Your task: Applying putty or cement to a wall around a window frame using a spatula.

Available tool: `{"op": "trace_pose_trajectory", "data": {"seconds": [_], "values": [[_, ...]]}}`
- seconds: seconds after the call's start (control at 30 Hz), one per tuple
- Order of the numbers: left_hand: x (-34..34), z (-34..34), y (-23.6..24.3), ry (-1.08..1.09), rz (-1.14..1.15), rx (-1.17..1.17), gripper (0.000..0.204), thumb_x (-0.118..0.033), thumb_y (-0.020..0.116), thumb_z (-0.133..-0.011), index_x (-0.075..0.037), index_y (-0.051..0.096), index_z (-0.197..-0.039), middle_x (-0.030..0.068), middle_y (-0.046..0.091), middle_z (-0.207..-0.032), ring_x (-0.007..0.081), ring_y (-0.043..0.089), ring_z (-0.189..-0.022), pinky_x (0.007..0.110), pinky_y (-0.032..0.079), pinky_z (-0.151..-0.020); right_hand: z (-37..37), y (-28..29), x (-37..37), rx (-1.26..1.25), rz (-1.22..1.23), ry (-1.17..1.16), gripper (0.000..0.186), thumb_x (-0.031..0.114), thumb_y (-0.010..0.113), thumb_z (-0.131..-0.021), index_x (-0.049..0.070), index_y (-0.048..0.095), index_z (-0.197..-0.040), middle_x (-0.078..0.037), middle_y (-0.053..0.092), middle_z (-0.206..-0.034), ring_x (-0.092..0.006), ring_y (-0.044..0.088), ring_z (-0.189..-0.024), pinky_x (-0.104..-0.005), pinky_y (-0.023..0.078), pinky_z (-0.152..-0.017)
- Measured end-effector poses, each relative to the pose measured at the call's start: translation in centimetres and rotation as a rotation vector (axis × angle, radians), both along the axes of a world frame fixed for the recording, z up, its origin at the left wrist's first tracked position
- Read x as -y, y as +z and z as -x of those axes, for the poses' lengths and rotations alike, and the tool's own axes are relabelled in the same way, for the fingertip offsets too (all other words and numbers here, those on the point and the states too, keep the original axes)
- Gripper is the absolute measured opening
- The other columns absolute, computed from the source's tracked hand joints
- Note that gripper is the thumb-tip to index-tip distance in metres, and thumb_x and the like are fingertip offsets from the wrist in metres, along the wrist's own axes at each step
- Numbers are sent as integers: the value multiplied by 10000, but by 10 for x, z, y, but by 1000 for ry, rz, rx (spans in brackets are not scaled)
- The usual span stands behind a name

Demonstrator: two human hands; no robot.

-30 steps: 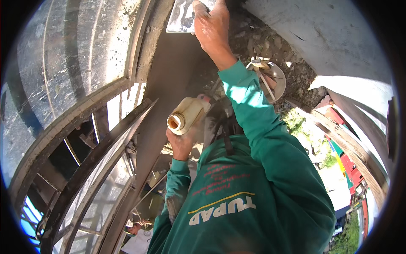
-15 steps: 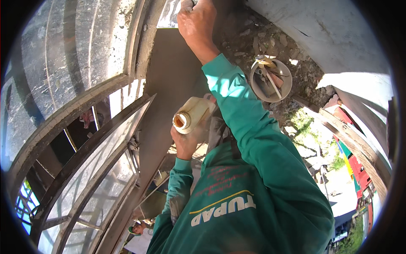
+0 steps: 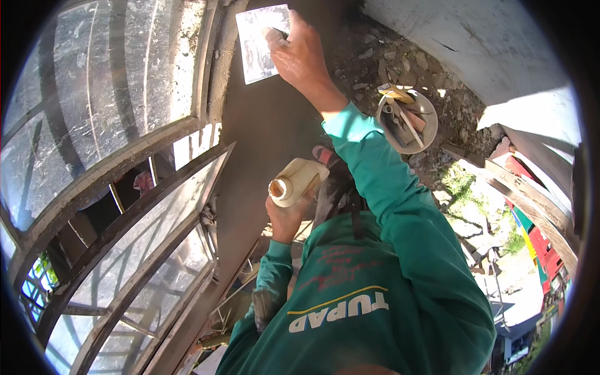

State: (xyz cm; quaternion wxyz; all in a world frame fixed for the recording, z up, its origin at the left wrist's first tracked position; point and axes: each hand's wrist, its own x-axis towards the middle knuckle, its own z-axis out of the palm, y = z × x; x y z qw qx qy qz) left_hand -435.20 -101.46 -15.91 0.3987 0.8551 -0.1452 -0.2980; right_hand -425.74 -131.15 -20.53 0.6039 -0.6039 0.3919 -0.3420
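Observation:
My left hand (image 3: 287,217) is closed round a yellowish, translucent plastic jug (image 3: 304,181). The jug is tilted, its uncapped round mouth facing up and to the left, with orange-brown staining inside. Higher up, my right hand (image 3: 302,53) grips a flat, square, silvery-white plate (image 3: 255,55) by its right side. Grey smears show on the plate, and my thumb lies across its face. Whether the plate touches the brownish-grey wall-like surface (image 3: 250,119) behind it, I cannot tell.
Right of my right forearm stands a round pail (image 3: 430,119) holding sticks and scraps. Rubble (image 3: 365,56) covers the ground around it. Wood-framed glass panes (image 3: 112,69) line the left side. At far right are wooden beams (image 3: 525,187) and a pale panel (image 3: 462,50).
My right hand and the plate have come down and fully into view. The jug sits slightly lower and further right. A person at lower left has dropped out of sight as the view shifted.

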Motion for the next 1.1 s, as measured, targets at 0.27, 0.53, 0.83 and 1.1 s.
{"op": "trace_pose_trajectory", "data": {"seconds": [0.27,0.53,0.83,1.1], "values": [[5,-1,-5,-11,-28,-26,294,-36,717,-809,62,700,-1086,100,762,-964,170,717,-817,322,572,-736,-15,-27,43,-34,131,-169,337,165,584,-955,-57,577,-1210,-350,679,-1090,-527,641,-1063,-537,530,-903],[19,-12,-3,-69,-32,16,255,-63,704,-830,58,695,-1054,100,753,-936,178,707,-801,335,563,-717,-23,-25,41,-24,12,-123,362,194,589,-972,-38,568,-1250,-337,694,-1062,-531,659,-1014,-541,545,-875],[35,-22,-3,-92,-18,34,243,-59,692,-838,53,694,-1053,113,750,-932,203,716,-803,345,555,-728,-22,-24,43,-30,85,-130,406,207,577,-984,-66,543,-1283,-385,657,-1131,-541,635,-1067,-539,531,-922],[36,-23,-2,-77,-26,11,245,-59,699,-831,53,688,-1049,108,749,-930,204,712,-799,346,557,-731,-22,-15,42,-58,19,-112,391,194,580,-989,-75,550,-1271,-372,661,-1151,-530,637,-1101,-531,527,-941]]}}
